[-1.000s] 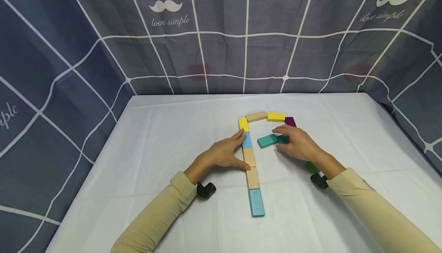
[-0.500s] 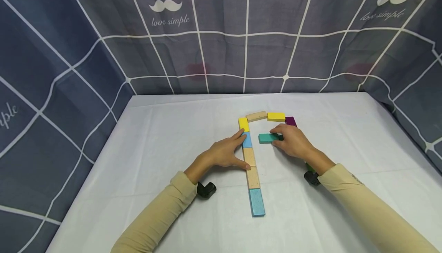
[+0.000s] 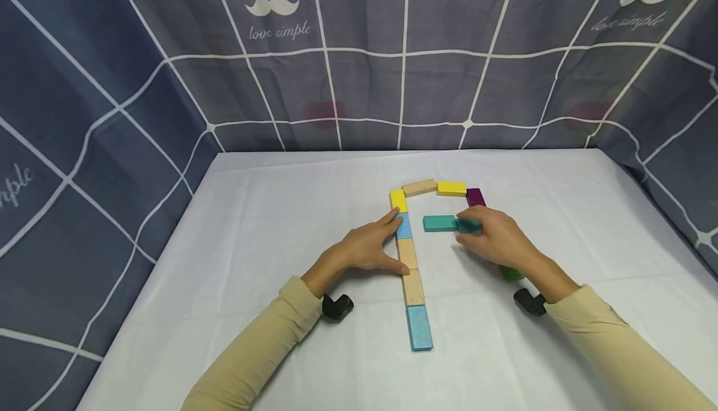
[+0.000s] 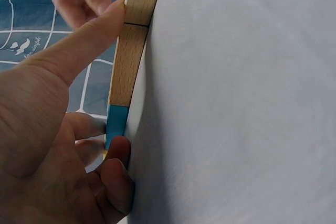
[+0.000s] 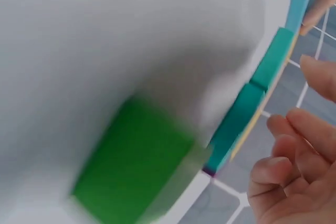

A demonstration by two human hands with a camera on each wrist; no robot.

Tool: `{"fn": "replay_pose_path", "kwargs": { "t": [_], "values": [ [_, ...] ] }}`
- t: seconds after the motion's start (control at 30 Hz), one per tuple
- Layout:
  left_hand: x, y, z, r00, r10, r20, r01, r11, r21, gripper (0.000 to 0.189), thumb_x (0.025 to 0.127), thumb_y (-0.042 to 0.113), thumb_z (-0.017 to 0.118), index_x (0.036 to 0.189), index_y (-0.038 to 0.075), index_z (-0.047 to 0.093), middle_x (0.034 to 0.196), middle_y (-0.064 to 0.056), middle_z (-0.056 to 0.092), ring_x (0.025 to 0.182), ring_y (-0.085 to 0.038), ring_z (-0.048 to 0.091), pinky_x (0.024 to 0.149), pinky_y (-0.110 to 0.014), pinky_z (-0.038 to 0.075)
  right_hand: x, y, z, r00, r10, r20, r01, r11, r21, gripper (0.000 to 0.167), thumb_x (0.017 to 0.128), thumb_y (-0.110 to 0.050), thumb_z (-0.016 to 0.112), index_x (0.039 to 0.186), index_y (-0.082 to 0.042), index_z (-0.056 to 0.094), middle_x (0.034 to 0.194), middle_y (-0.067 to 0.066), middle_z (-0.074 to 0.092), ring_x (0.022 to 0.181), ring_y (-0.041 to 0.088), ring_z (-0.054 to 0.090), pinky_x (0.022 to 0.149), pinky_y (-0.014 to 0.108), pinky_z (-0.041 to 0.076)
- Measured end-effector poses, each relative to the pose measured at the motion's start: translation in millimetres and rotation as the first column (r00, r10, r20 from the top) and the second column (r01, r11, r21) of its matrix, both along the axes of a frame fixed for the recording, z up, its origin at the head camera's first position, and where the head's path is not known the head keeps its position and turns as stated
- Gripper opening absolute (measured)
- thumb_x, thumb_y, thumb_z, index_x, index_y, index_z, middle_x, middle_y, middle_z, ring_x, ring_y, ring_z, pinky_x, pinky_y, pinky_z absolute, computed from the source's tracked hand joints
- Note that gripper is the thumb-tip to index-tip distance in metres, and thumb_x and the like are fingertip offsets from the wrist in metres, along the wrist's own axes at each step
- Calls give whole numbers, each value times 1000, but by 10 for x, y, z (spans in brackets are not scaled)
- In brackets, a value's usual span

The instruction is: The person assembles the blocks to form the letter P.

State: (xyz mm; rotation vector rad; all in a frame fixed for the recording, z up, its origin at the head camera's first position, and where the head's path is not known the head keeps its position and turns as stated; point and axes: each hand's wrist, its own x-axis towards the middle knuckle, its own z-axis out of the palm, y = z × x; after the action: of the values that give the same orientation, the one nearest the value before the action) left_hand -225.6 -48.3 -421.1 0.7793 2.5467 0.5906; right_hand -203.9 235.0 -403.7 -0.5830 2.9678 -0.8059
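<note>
A line of flat blocks runs up the white table. My left hand [image 3: 367,247] lies along it, fingertips at a light blue block [image 3: 403,226] and thumb tip by the joint of two plain wooden blocks [image 3: 406,253]. Inside the bend of the line, a teal block [image 3: 440,223] lies end to end with a darker teal block [image 3: 469,226]. My right hand [image 3: 499,233] hovers around the darker one, thumb and fingers on either side. In the right wrist view, that hand's fingers [image 5: 310,129] are loosely bent and show a gap from the teal blocks.
Yellow [image 3: 398,201], plain wooden [image 3: 419,188], second yellow [image 3: 451,188] and purple [image 3: 475,197] blocks form the bent top. A larger blue block [image 3: 419,328] ends the line nearest me. Under my right wrist lies a green block [image 3: 511,273]. Gridded grey cloth [image 3: 359,87] hangs behind.
The left teal block has turned from slanted to straight, in line with the darker one. My right hand went left to their joint, then back right. My left hand stays put.
</note>
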Motion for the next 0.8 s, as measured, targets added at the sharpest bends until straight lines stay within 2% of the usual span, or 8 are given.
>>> {"fn": "replay_pose_path", "kwargs": {
  "t": [0.13,0.27,0.4,0.57,0.8],
  "values": [
    [-5,17,16,1000,-8,0,8,1000,1,113,74,65,76,159,16,19,165,4,1,147,-23,23,110,-49,33,216,248,71,1000,1,-8,-1,1000,-15,44,86,-19,78,123,3,66,115,15,66,73,20,50,64,34,43],
    [-2,16,25,1000,-11,5,11,1000,4,114,74,64,76,159,15,19,165,4,1,147,-23,22,110,-49,32,406,482,104,1000,16,15,-16,1000,1,48,84,-27,80,121,0,67,110,9,67,70,14,46,59,28,39],
    [3,10,33,1000,-9,9,9,1000,10,114,74,64,77,159,15,18,165,3,1,147,-23,22,110,-49,32,549,654,98,999,23,48,-23,1000,14,48,81,-25,83,120,-2,68,101,3,64,69,10,44,56,25,36],
    [6,8,30,1000,-8,7,8,1000,10,114,74,65,77,159,16,18,165,4,1,147,-23,22,110,-50,32,628,755,45,997,43,62,-43,999,0,45,78,-18,85,117,-3,69,102,1,64,70,7,44,57,24,36],
    [11,2,20,1000,-10,-1,10,1000,9,114,74,64,76,159,15,18,165,4,2,147,-23,22,110,-48,32,603,744,-1,996,71,56,-73,997,22,39,78,-6,83,114,-1,70,108,4,66,72,6,46,62,24,41]
  ]
}}
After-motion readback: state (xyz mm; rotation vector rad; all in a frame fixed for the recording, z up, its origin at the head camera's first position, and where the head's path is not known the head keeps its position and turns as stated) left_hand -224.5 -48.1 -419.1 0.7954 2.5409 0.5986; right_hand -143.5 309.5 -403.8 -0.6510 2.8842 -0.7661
